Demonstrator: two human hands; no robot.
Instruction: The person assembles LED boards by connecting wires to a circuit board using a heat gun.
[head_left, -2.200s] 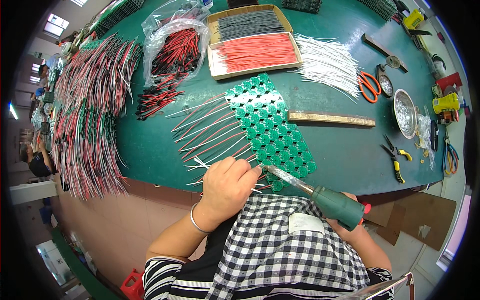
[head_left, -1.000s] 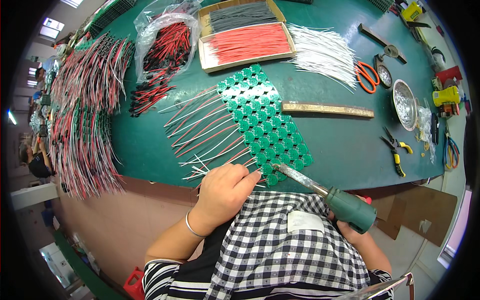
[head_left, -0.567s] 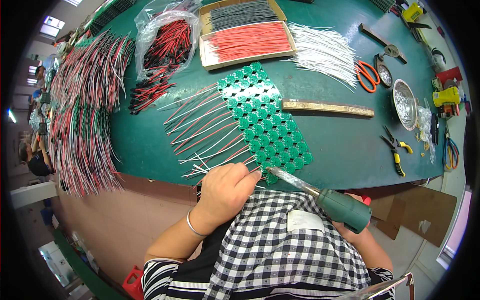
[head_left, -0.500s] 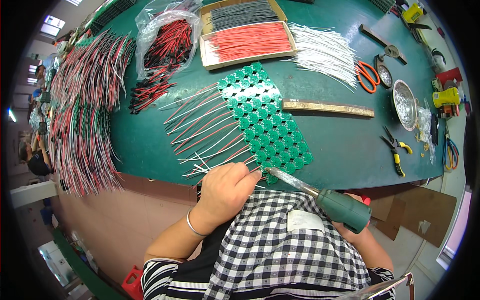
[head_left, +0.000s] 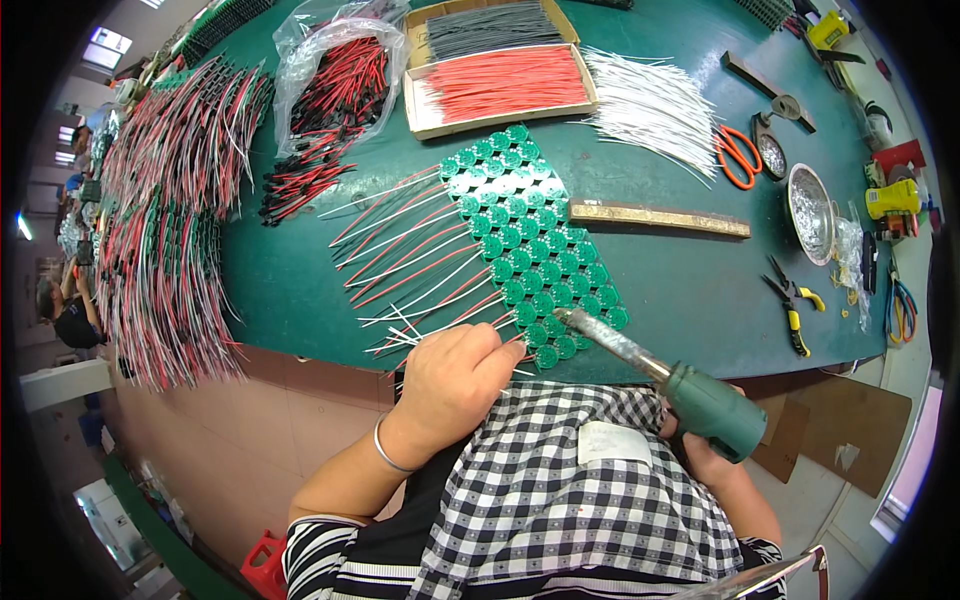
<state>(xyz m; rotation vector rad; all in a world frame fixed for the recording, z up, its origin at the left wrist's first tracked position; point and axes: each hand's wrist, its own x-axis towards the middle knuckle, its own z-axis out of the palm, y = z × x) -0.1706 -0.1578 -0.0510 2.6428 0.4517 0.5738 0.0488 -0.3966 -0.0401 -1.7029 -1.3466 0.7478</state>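
A panel of round green circuit boards [head_left: 540,250] lies on the table in front of me, with red and white wires [head_left: 410,245] fanning out from its left edge. At the panel's near left corner, my left hand [head_left: 450,375] is closed with thumb and forefinger pinched on a wire, mostly hidden by the fingers. My right hand [head_left: 708,458] is wrapped round the green handle of a soldering iron [head_left: 715,410], which partly hides it. The iron's metal tip hovers over the near part of the panel, right of my left fingertips; whether it touches is hard to tell.
Beyond the panel sit a box of red wires [head_left: 510,85], a pile of white wires [head_left: 650,110] and a bag of red-black leads [head_left: 340,85]. Wired boards [head_left: 165,230] are heaped at left. A metal bar [head_left: 660,218], orange-handled scissors [head_left: 738,157], a bowl [head_left: 808,215] and pliers [head_left: 792,300] lie at right.
The soldering iron's tip has moved right and slightly away from me, off the spot beside my left fingertips. My right hand shifted with it. The left hand is nearly still.
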